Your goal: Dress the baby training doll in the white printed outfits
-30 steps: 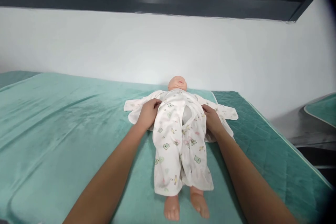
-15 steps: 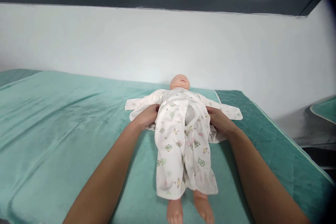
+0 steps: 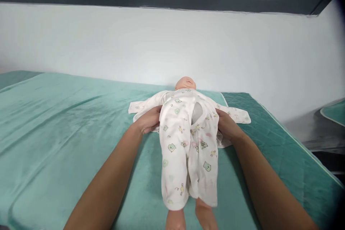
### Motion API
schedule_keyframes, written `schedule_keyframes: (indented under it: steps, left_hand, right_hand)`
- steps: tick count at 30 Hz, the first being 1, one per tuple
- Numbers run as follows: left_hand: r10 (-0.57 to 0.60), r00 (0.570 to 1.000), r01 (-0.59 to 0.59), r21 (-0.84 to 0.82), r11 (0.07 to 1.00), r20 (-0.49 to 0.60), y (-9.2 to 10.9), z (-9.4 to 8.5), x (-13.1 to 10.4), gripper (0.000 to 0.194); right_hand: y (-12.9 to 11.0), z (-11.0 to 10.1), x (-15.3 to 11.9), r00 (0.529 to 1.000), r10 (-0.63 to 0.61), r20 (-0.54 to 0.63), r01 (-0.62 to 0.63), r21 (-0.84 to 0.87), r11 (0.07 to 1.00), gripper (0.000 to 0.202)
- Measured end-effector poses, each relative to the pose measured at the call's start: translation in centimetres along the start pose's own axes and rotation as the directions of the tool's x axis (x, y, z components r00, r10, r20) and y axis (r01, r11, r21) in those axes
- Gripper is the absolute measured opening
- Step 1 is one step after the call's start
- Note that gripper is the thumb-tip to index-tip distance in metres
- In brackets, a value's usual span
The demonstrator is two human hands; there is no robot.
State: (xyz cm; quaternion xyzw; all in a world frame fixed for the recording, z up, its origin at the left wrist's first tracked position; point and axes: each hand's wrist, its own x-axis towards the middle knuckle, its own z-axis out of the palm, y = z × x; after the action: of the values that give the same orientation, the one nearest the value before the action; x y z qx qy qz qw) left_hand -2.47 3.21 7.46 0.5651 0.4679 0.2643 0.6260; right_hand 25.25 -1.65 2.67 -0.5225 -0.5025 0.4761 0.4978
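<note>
Doll [image 3: 185, 83] lies face-up; left hand [image 3: 149, 119] and right hand [image 3: 228, 125] contact opposite sides of its trousers [image 3: 174, 151]; grip cannot be determined.

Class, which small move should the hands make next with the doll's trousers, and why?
Probably smooth the trousers down evenly at both sides: the left hand and right hand are one at each side, and the trousers look puffed up over the doll.
</note>
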Motion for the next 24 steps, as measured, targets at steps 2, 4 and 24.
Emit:
schedule_keyframes:
  steps: [2,4,24]
  left_hand:
    - [0.022,0.999,-0.019,-0.081,0.997,0.027,-0.7,-0.1,0.6,0.016]
    - [0.057,0.997,-0.047,-0.169,0.984,0.052,-1.6,-0.2,1.3,0.025]
    - [0.009,0.999,-0.002,-0.19,0.982,0.034,-2.9,-0.1,2.5,0.032]
  right_hand:
    - [0.0,0.2,0.0,1.0,0.018,-0.007,-0.018,0.032,0.999,0.039]
    - [0.0,0.3,0.0,1.0,0.021,-0.016,-0.02,0.059,0.998,0.038]
    - [0.9,-0.3,0.5,0.997,0.051,0.064,-0.055,0.074,0.996,0.039]
